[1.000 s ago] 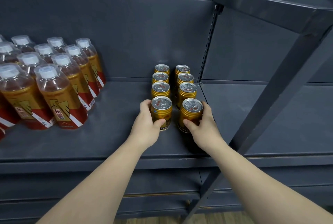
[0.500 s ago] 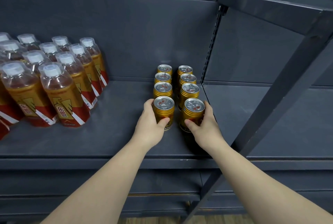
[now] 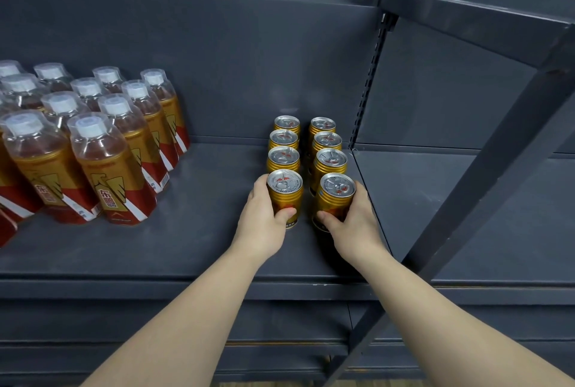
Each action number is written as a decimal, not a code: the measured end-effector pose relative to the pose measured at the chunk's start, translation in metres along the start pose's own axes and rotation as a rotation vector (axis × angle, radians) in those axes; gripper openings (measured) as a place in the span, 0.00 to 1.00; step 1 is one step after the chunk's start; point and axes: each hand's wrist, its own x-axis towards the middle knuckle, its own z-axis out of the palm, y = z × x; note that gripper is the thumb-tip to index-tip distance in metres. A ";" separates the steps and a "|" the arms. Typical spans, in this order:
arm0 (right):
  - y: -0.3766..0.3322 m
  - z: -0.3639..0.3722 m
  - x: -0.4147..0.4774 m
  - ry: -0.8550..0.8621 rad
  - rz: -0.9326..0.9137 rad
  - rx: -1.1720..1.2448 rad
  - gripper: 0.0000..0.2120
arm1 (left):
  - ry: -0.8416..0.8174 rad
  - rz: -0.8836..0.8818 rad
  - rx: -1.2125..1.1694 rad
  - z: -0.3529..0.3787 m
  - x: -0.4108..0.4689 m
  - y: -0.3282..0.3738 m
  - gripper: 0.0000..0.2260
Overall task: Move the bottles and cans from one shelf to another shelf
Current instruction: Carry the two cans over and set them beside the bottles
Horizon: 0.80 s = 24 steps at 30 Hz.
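- Grey metal shelf (image 3: 186,249) carries all the stock, left of the slotted upright (image 3: 370,85); a neighbouring bay (image 3: 413,200) lies just beyond it on the right; any lift or set-down ought to stay well inside the front lip
- A dark diagonal brace (image 3: 485,169) crosses in front of that bay; to my eye the right forearm passes near it, so the elbow wants steering clear
- Amber bottles (image 3: 102,169), red-labelled and white-capped, stand packed at the left end, well apart from the work
- Gold cans (image 3: 326,141) stand upright in two rows of four running to the back wall; each sits just before its neighbour, so I'd move straight up or down, never tilting backwards
- The left hand (image 3: 264,218) has its grip clamped round the front left can (image 3: 284,193); the right hand (image 3: 354,221) is clamped likewise on the front right can (image 3: 334,200)
- Each thumb (image 3: 284,214) presses low on the can's front; thin walls probably dent, so squeeze evenly
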 end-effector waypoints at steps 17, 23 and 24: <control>-0.004 0.004 0.008 -0.029 0.009 0.027 0.46 | -0.046 0.002 -0.003 0.000 0.011 -0.002 0.36; -0.004 0.008 0.009 0.037 0.014 0.010 0.37 | 0.000 0.022 0.063 0.000 0.012 -0.004 0.35; -0.004 0.008 0.009 0.039 0.012 0.007 0.37 | 0.006 0.023 0.068 0.001 0.011 -0.004 0.35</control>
